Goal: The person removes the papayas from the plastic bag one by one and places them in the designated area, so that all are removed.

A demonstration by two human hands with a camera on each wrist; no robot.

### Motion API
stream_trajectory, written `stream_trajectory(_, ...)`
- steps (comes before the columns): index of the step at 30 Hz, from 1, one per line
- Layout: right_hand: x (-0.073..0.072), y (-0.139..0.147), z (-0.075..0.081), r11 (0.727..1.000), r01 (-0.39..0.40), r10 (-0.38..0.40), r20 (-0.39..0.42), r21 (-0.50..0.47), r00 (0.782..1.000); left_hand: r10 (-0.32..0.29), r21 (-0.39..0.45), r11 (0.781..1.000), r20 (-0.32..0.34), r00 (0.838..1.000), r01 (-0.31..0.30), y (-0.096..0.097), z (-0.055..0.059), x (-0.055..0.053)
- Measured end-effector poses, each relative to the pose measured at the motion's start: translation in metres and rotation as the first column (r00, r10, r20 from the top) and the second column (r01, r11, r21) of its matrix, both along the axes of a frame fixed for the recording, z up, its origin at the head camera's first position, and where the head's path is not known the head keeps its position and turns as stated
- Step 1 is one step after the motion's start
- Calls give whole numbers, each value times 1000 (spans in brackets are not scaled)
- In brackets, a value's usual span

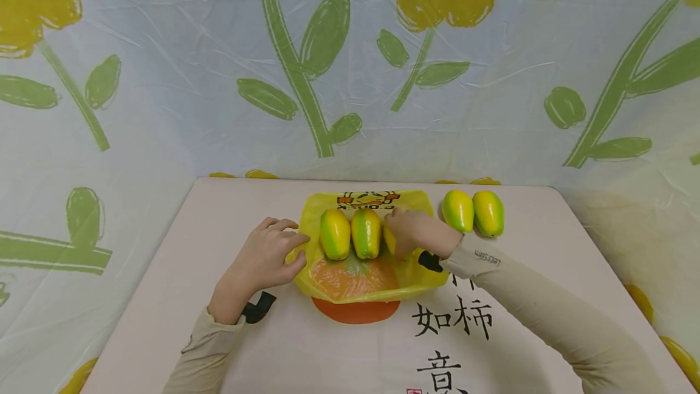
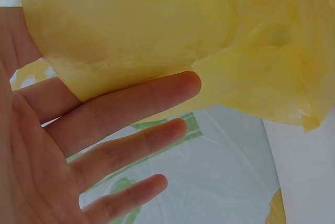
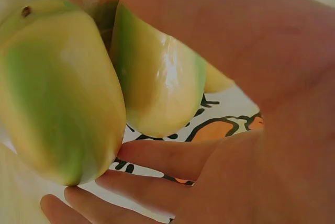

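Observation:
A yellow plastic bag (image 1: 377, 287) with a duck print lies spread wide at the middle of the table. Two green-and-yellow papayas (image 1: 335, 235) stand side by side within its outline. My right hand (image 1: 418, 233) reaches in from the right and holds a third papaya (image 3: 60, 98), fingertips at one end and thumb toward the other; in the head view the hand hides most of it. My left hand (image 1: 268, 254) is at the bag's left edge. In the left wrist view its fingers (image 2: 131, 103) are spread and straight, with thumb and index partly hidden behind the film.
Two more papayas (image 1: 473, 213) lie to the right of the bag, behind my right forearm. The pale table cover (image 1: 273, 351) bears black characters and an orange printed shape partly under the bag. A flower-printed cloth (image 1: 208, 78) hangs behind and at the sides.

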State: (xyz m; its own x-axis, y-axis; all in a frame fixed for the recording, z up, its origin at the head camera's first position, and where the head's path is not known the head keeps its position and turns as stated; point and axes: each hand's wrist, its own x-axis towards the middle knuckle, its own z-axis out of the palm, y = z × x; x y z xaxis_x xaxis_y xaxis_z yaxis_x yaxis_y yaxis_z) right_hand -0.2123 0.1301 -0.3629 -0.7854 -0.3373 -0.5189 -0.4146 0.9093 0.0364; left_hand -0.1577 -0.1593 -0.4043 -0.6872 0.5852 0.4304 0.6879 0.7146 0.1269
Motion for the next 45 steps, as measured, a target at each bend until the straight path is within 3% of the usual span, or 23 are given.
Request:
stream_trajectory(12, 0, 1, -7, 998, 55, -52, 90, -33, 995, -4, 1, 1000, 0, 1000, 4, 0, 0, 0)
stream_trajectory(28, -6, 6, -11, 999, 14, -11, 74, -42, 997, -6, 4, 1000, -6, 1000, 6, 2, 2, 2)
stream_trajectory(40, 1, 9, 6, 994, 3, 6, 78, -109, 997, -4, -3, 1000, 5, 1000, 4, 2, 3, 1)
stream_trajectory(45, 7, 12, 16, 984, -19, 31, 69, -178, 997, -6, 3, 1000, 1, 1000, 6, 3, 2, 1)
